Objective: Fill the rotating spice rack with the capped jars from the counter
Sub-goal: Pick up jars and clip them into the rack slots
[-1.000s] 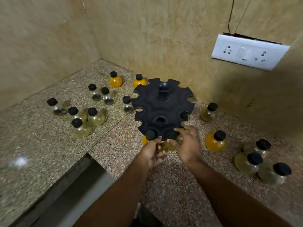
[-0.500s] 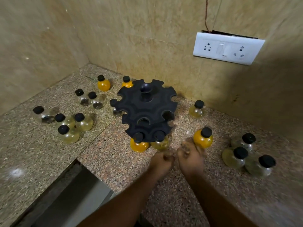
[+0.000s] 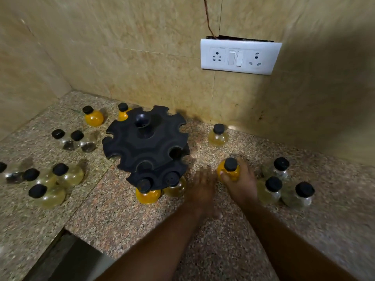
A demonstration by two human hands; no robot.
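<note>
The right grip [image 3: 239, 180] is wrapped round an orange jar [image 3: 228, 173] right of centre in the frame. The thumb is laid across the front of the glass and the black cap is left poking out on top. Whether the jar is lifted off the table [image 3: 142, 230] can't be told, since its base is hidden. The left grip [image 3: 203, 185] is kept loose just to the left of it, fingers stretched forward and nothing held, though it's pretty blurred.

The black spice rack [image 3: 146, 147] is parked mid-frame near the wall. All the upper-tier slots that can be seen are unfilled. Two slots are filled on the lower tier at its near edge: a second orange jar [image 3: 147, 194] and a pale yellow jar [image 3: 176, 187], side by side.

The rest is scattered on the table:
- three capped jars [image 3: 271, 191] are bunched at the right
- a lone pale jar [image 3: 218, 136] is sat by the wall
- two orange ones [image 3: 92, 117] are at the upper left of the rack
- two clear jars [image 3: 84, 140] are left of the rack
- a pale bunch [image 3: 67, 175] is at the far left

A white switchboard [image 3: 239, 55] is fixed on the wall in the upper right of the frame.
</note>
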